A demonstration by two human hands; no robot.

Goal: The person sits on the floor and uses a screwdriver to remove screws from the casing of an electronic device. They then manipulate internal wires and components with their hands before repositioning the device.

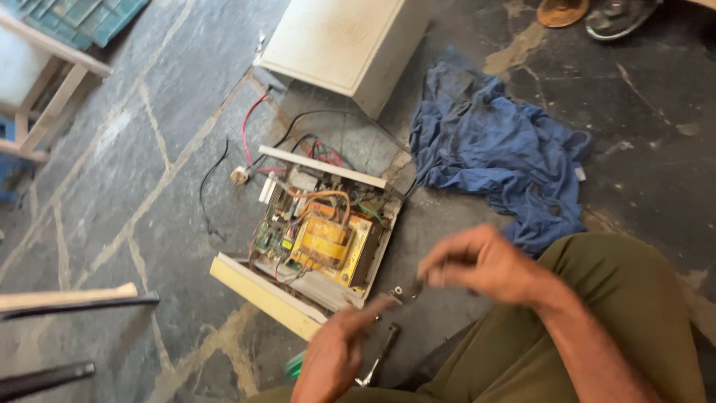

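An opened electrical unit (321,239) lies on the stone floor, showing a yellow-wrapped transformer (328,242), a green circuit board (270,237) and coloured wires. My right hand (477,261) hovers just right of the unit, blurred, with its fingers curled together. Whether it pinches something small I cannot tell. My left hand (335,354) is lower, with a finger stretched toward small metal screws (397,291) on the floor by the unit's corner. A metal hand tool (379,357) with a green handle (295,366) lies under my left hand.
A cream metal cover (347,45) stands behind the unit, and a crumpled blue cloth (500,149) lies to its right. Red and black cables (250,142) trail left. Wooden furniture legs (52,89) are at far left, and sandals (597,13) at top right. My knee in olive trousers (619,298) fills the lower right.
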